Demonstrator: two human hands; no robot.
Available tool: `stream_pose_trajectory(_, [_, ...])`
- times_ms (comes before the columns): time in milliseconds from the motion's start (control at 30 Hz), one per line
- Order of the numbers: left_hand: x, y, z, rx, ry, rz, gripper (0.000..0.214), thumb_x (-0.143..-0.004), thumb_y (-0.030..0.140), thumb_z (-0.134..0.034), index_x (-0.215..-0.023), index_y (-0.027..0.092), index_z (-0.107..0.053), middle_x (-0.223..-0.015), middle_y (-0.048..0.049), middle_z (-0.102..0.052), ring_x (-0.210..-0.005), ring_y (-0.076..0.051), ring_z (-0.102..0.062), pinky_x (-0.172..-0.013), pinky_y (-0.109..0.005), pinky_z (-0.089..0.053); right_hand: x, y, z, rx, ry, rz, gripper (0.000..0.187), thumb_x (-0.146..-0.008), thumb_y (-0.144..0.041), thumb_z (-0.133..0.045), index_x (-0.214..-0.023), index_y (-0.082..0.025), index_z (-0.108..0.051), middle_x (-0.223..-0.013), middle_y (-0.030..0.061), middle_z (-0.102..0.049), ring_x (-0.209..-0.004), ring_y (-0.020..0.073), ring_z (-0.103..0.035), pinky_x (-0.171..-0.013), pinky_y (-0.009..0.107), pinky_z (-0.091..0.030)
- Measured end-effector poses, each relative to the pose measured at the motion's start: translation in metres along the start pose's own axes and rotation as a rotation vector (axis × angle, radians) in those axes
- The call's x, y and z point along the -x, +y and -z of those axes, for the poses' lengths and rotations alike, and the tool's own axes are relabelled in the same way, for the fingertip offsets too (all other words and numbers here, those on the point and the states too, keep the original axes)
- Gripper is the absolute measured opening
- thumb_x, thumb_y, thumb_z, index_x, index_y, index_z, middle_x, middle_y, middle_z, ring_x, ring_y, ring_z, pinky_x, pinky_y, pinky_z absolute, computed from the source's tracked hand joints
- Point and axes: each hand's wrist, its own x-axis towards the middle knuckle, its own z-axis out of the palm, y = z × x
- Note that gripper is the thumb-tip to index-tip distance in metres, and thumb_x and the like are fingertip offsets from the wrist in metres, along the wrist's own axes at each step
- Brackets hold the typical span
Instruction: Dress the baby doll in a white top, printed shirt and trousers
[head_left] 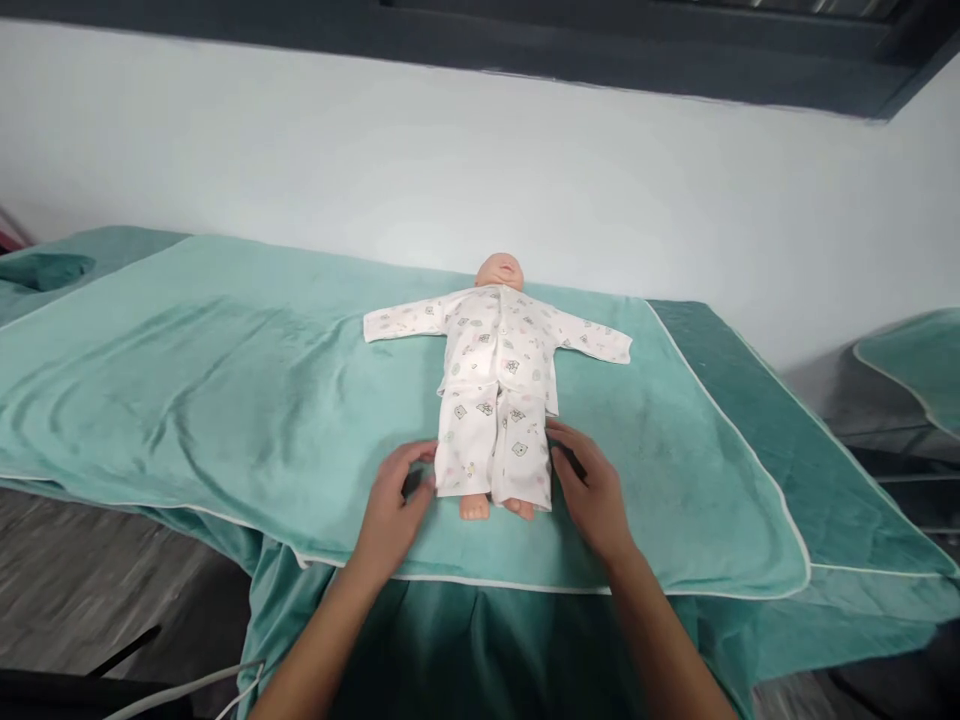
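A baby doll (pixel 500 268) lies on its back on a green bed cover, its head toward the wall. It wears a white patterned shirt (pixel 495 335) with both long sleeves stretched out sideways, and matching trousers (pixel 469 445). Bare feet (pixel 474 507) poke out below the trouser hems. My left hand (pixel 397 498) is curved beside the left trouser leg, fingertips at its outer edge, thumb and fingers apart. On the other side, my right hand (pixel 592 485) has its fingers at the outer edge of the right leg, also spread apart. Neither hand visibly grips the cloth.
The green cover (pixel 187 380) has white piping and wrinkles on the left. Under it is a darker green bed (pixel 795 450). A white wall (pixel 337 160) stands behind. At lower left a pale cable (pixel 187 688) hangs near the floor; another green-covered surface (pixel 919 360) is at right.
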Motion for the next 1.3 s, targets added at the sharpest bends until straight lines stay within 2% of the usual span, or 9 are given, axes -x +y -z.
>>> stream_pose_trajectory(167, [0.031,0.008,-0.014,-0.031,-0.039,-0.024,0.051,-0.088,0.018,-0.059,-0.137,0.031,-0.052,-0.135,-0.0074,-0.054,-0.129,-0.023,-0.051,-0.109,-0.043,-0.043,0.026,-0.045,0.000,-0.029,-0.163,0.157,0.036,-0.096,-0.027,-0.062,-0.131,-0.028,-0.058,-0.151,0.0082,-0.054,-0.140,0.0262,-0.049,-0.112,0.048,-0.047])
stream_pose_trajectory(300, [0.033,0.011,-0.028,-0.114,0.081,-0.053,0.027,-0.092,0.021,-0.059,-0.118,0.027,-0.059,-0.123,-0.0066,-0.059,-0.119,-0.024,-0.056,-0.105,-0.046,-0.043,0.037,-0.064,-0.017,0.263,-0.166,0.261,0.028,-0.093,-0.016,-0.062,-0.120,-0.024,-0.060,-0.155,0.0101,-0.049,-0.149,0.0309,-0.036,-0.115,0.056,-0.041])
stream_pose_trajectory(400, [0.029,0.013,-0.032,-0.109,0.118,-0.052,0.010,-0.095,0.025,-0.056,-0.103,0.026,-0.060,-0.115,-0.0049,-0.063,-0.112,-0.024,-0.059,-0.101,-0.047,-0.043,0.036,-0.068,-0.031,0.365,-0.118,0.265,0.026,-0.092,-0.012,-0.058,-0.115,-0.022,-0.059,-0.153,0.0112,-0.051,-0.148,0.0329,-0.037,-0.115,0.060,-0.038])
stream_pose_trajectory(533, [0.027,0.016,-0.028,-0.011,0.129,-0.015,0.009,-0.096,0.028,-0.055,-0.103,0.028,-0.060,-0.116,-0.0061,-0.062,-0.112,-0.025,-0.058,-0.100,-0.046,-0.045,0.030,-0.072,-0.039,0.360,-0.139,0.275,0.021,-0.091,-0.011,-0.057,-0.107,-0.024,-0.060,-0.151,0.0101,-0.054,-0.147,0.0338,-0.039,-0.115,0.062,-0.034])
stream_pose_trajectory(667, [0.032,0.020,-0.020,0.075,0.157,-0.040,0.008,-0.097,0.028,-0.053,-0.103,0.029,-0.058,-0.116,-0.0068,-0.058,-0.114,-0.023,-0.058,-0.101,-0.042,-0.047,0.029,-0.080,-0.036,0.269,-0.113,0.275,0.014,-0.093,-0.011,-0.055,-0.095,-0.025,-0.059,-0.144,0.0080,-0.059,-0.145,0.0317,-0.041,-0.116,0.062,-0.035])
stream_pose_trajectory(867, [0.045,0.019,-0.013,0.073,0.168,-0.051,0.009,-0.097,0.024,-0.053,-0.102,0.029,-0.058,-0.112,-0.0048,-0.058,-0.109,-0.021,-0.060,-0.096,-0.038,-0.050,0.043,-0.084,-0.021,0.158,-0.119,0.313,0.020,-0.093,-0.010,-0.057,-0.103,-0.027,-0.059,-0.143,0.0068,-0.058,-0.143,0.0303,-0.043,-0.116,0.060,-0.038])
stream_pose_trajectory(1067, [0.040,0.027,-0.023,-0.020,0.121,-0.150,0.036,-0.092,0.018,-0.055,-0.125,0.030,-0.054,-0.133,-0.0107,-0.051,-0.128,-0.026,-0.053,-0.106,-0.046,-0.049,0.055,-0.056,-0.006,0.037,-0.098,0.092,0.047,-0.096,-0.025,-0.063,-0.140,-0.030,-0.049,-0.145,0.0121,-0.050,-0.136,0.0287,-0.049,-0.108,0.048,-0.050])
stream_pose_trajectory(1167, [0.031,0.036,-0.032,-0.130,0.023,-0.284,0.048,-0.088,0.019,-0.062,-0.134,0.033,-0.053,-0.144,-0.0122,-0.047,-0.138,-0.030,-0.045,-0.112,-0.054,-0.045,0.059,-0.041,-0.005,-0.021,-0.059,-0.050,0.039,-0.093,-0.031,-0.067,-0.130,-0.027,-0.053,-0.123,0.0102,-0.059,-0.115,0.0258,-0.060,-0.097,0.042,-0.055])
stream_pose_trajectory(1300, [0.017,0.045,-0.042,-0.250,-0.028,-0.387,0.041,-0.087,0.019,-0.064,-0.126,0.033,-0.059,-0.145,-0.0114,-0.052,-0.142,-0.035,-0.041,-0.115,-0.063,-0.039,0.058,-0.035,-0.004,-0.139,-0.121,-0.187,0.017,-0.092,-0.036,-0.068,-0.100,-0.024,-0.058,-0.096,0.0042,-0.063,-0.091,0.0217,-0.061,-0.085,0.037,-0.052])
